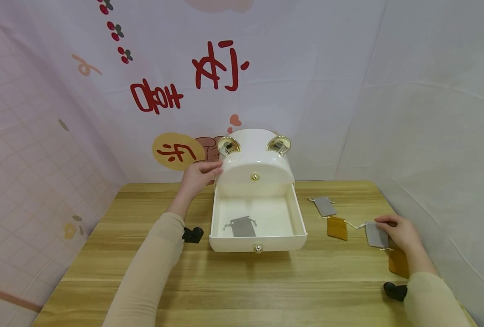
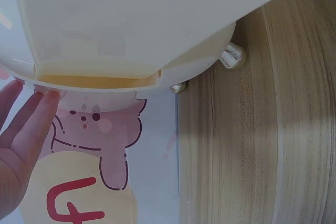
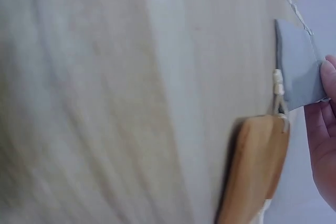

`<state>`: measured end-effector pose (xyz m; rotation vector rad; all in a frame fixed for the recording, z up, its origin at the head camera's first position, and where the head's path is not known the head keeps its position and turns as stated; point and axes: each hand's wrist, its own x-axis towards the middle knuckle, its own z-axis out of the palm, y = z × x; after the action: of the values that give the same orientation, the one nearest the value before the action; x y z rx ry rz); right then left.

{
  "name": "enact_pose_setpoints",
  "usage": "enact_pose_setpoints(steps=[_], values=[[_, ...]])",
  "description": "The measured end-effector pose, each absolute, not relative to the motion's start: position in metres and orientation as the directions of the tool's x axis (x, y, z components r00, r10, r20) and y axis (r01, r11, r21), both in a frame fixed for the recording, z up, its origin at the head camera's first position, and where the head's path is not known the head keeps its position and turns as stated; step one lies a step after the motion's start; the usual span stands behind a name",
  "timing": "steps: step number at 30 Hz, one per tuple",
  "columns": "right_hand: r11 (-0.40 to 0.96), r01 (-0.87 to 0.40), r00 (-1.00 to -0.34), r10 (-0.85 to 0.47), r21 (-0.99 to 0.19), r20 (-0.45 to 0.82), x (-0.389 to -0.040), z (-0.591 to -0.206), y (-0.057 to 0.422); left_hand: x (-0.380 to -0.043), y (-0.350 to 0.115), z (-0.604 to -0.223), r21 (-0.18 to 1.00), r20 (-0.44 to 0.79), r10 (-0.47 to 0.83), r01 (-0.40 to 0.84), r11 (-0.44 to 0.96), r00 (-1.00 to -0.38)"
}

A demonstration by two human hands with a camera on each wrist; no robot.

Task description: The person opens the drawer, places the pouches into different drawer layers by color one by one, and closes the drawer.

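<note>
A white storage box with two gold ear-like ornaments stands at the back middle of the table. Its lower drawer is pulled out, and a grey drawstring pouch lies inside at the front left. My left hand touches the box's left side; in the left wrist view its fingers look fairly straight against the rim. Far to the right, my right hand pinches another grey drawstring pouch by its edge. An orange-brown pouch lies just beside it, partly covered by that hand.
Between the drawer and my right hand lie a grey pouch and an orange-brown pouch. The wooden table meets a printed cloth backdrop behind the box and at both sides.
</note>
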<state>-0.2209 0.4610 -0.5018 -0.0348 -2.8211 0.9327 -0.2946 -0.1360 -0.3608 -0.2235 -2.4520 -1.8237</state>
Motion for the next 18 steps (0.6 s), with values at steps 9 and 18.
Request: enact_pose_setpoints(steps=[9, 18], values=[[0.759, -0.008, -0.985, 0.107, -0.651, 0.137, -0.22, -0.477, 0.454, -0.295, -0.136, -0.36, 0.943, 0.144, 0.065, 0.157, 0.293, -0.987], [0.791, -0.027, -0.982, 0.095, -0.612, 0.166, -0.225, -0.456, 0.439, -0.293, -0.136, -0.359, 0.94, 0.147, 0.068, 0.161, 0.302, -0.987]])
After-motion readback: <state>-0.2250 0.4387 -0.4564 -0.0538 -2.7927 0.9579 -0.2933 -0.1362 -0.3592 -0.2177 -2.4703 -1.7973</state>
